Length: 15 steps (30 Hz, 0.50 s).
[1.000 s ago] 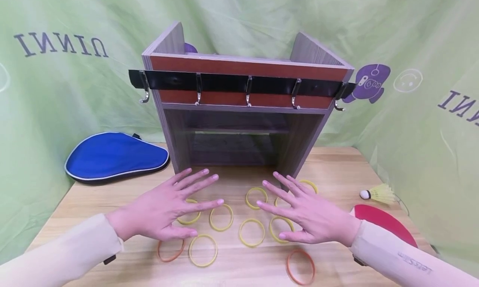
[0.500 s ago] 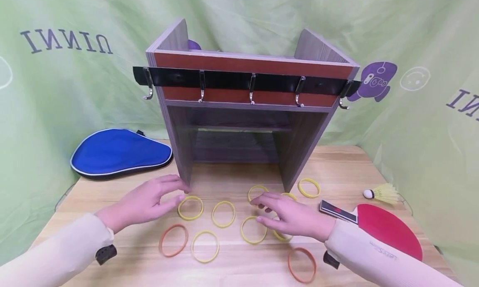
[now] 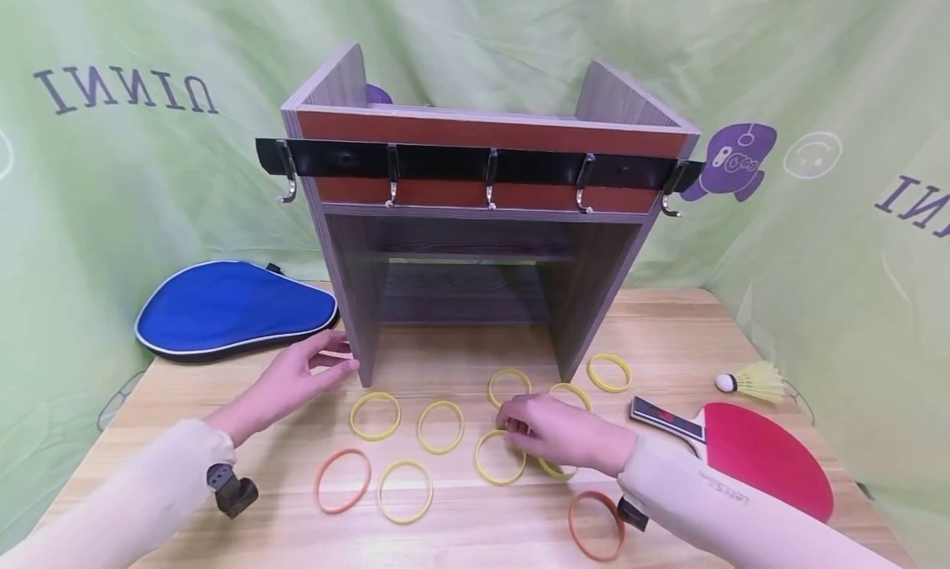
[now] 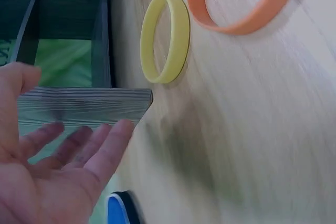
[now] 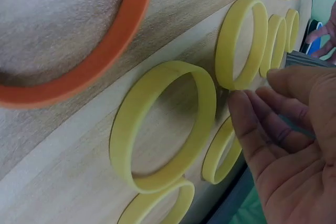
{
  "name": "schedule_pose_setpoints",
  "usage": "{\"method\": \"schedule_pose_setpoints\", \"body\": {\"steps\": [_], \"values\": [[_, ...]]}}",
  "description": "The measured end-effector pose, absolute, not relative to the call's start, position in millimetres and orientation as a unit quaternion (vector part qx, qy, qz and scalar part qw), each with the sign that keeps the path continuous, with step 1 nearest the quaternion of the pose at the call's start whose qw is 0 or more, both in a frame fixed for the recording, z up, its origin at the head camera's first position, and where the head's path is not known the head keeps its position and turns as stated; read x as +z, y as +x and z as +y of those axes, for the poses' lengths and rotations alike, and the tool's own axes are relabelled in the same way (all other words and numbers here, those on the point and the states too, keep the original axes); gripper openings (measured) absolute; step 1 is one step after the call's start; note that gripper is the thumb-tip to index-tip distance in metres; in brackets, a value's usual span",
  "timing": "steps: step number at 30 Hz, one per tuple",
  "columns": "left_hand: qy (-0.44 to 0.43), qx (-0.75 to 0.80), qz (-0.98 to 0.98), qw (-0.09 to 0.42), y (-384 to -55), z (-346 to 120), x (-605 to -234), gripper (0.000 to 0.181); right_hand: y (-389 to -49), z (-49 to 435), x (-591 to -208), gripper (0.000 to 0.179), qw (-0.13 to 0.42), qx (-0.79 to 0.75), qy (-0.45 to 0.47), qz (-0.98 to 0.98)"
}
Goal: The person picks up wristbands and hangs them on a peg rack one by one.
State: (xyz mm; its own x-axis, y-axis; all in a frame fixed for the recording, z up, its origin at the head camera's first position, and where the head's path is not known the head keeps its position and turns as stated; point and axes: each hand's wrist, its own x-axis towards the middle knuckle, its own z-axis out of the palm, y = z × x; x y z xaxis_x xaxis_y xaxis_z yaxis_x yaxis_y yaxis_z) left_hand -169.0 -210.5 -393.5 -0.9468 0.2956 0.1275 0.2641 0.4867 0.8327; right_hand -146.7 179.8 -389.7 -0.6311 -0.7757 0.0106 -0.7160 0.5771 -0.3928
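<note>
Pale-green curtain (image 3: 475, 25) printed with purple lettering (image 3: 126, 88) hangs behind a wood-grain table (image 3: 252, 511) bearing a grey shelf unit (image 3: 590, 305) fronted by a black hook rail (image 3: 438, 163). At the unit's left side panel (image 3: 343, 284), a left hand (image 3: 297, 378) reaches to the front edge, thumb and fingers well parted, grasping nothing; whether it touches the panel cannot be told. A right hand (image 3: 555, 429), fingers bent and thumb apart, has hold of nothing just beside a yellow wristband (image 5: 226, 45). Eight such bands and two orange wristbands (image 3: 317, 485) lie on the tabletop, most before the unit. Blue paddle case (image 3: 237, 309) lies at left; red table-tennis paddle (image 3: 768, 458) and yellow shuttlecock (image 3: 757, 382) at right.
</note>
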Motion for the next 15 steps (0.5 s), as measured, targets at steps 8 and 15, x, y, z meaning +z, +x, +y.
{"method": "schedule_pose_setpoints", "body": {"steps": [8, 15], "values": [[0.118, 0.563, 0.813, 0.089, -184.1, -200.2, -410.2, 0.072, -146.9, 175.1, -396.1, 0.009, 0.071, -0.172, -0.389, 0.902], [0.101, 0.572, 0.808, 0.097, -192.9, -195.1, -416.9, 0.065, -144.9, 170.8, -401.9, 0.015, 0.071, -0.181, -0.356, 0.914]]}}
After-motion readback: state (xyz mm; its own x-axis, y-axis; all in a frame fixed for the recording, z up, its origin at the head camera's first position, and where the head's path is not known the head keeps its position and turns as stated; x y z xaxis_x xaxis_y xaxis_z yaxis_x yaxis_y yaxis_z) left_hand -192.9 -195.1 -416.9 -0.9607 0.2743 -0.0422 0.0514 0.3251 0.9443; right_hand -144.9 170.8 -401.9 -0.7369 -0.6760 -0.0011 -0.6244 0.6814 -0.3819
